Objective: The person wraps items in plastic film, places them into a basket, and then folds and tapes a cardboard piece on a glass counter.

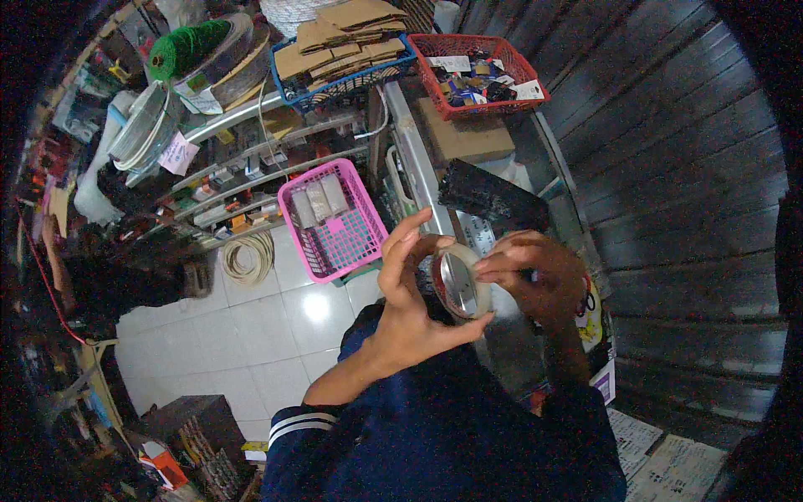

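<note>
My left hand (408,307) grips a roll of clear adhesive tape (483,295) by its rim, the thumb at the lower edge and fingers at the upper. The roll is tilted on edge, and its open core shows. At the roll's right side, the fingertips of my right hand (527,270) pinch or touch the tape's outer surface; whether a tape end is lifted cannot be told. Beyond the hands, a black object (492,194), perhaps wrapped in plastic, lies on the glass-topped counter with a metal frame (423,160). A cardboard box (464,135) stands behind it.
A red basket (480,110) of small packets and a blue basket (345,81) of folded cardboard stand at the top. Left of the counter is a pink basket (335,226) with several white packs. Coiled cable (249,257) lies on the tiled floor. A corrugated metal wall (677,188) bounds the right.
</note>
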A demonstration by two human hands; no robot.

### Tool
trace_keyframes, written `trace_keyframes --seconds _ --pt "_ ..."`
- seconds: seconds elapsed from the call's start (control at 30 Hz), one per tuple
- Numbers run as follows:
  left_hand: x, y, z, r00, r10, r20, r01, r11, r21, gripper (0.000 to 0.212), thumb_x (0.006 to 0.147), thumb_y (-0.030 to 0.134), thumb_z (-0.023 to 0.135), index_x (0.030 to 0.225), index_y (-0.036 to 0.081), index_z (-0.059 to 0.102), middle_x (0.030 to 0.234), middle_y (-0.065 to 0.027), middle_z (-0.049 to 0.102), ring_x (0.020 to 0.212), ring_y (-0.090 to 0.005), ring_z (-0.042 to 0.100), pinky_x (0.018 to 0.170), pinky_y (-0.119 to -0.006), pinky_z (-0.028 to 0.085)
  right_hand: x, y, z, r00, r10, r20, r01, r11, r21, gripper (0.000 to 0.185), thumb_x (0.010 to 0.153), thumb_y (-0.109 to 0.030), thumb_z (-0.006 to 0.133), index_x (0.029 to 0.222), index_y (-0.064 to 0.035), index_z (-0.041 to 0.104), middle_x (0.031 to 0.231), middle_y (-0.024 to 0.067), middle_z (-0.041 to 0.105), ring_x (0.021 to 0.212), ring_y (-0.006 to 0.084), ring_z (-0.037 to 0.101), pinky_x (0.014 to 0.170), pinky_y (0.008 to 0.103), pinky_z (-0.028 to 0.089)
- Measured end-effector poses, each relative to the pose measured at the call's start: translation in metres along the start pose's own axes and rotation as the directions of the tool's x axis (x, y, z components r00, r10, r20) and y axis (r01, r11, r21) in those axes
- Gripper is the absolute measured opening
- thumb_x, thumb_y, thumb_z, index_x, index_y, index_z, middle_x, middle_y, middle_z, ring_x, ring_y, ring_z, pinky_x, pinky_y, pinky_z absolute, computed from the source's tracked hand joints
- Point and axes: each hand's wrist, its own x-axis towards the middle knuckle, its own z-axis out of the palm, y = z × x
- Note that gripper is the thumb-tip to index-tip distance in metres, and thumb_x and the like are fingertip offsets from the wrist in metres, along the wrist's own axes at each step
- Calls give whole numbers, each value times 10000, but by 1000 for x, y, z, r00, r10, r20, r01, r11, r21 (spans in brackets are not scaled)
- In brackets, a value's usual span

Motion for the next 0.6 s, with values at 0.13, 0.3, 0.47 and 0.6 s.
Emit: trace_keyframes --seconds 0.13,0.3,0.47,0.6 --pt "0 0 2 1000 -17 -8 17 1000 11 1209 592 135 920 1492 137 113 1482 -242 249 1169 -311 533 977 -439 487 1 12 18 989 -95 -110 108 988 115 117 803 -35 682 878 -122 710 914 39 728 930 232 689 906 406 528" --pt "-2 -2 3 998 -63 -9 64 997 33 1206 583 132 914 1493 90 125 1486 -214 257 1184 -307 517 1009 -427 463 2 19 22 977 -194 -87 198 979 46 145 829 48 587 811 -95 568 930 63 705 923 252 680 937 468 485" --pt "0 3 2 991 -133 20 131 988 85 1211 578 135 911 1488 40 118 1485 -211 252 1189 -311 510 1036 -417 438 2 25 22 988 -146 -45 148 988 50 108 928 -22 543 893 -86 464 898 96 659 889 270 664 949 484 469" --pt "1 3 1 990 -141 26 140 989 46 1192 580 136 908 1482 29 136 1472 -217 257 1188 -308 508 1041 -421 433 4 21 19 996 -88 -5 88 995 55 95 987 -89 514 946 -82 429 895 110 643 894 280 653 964 470 460"
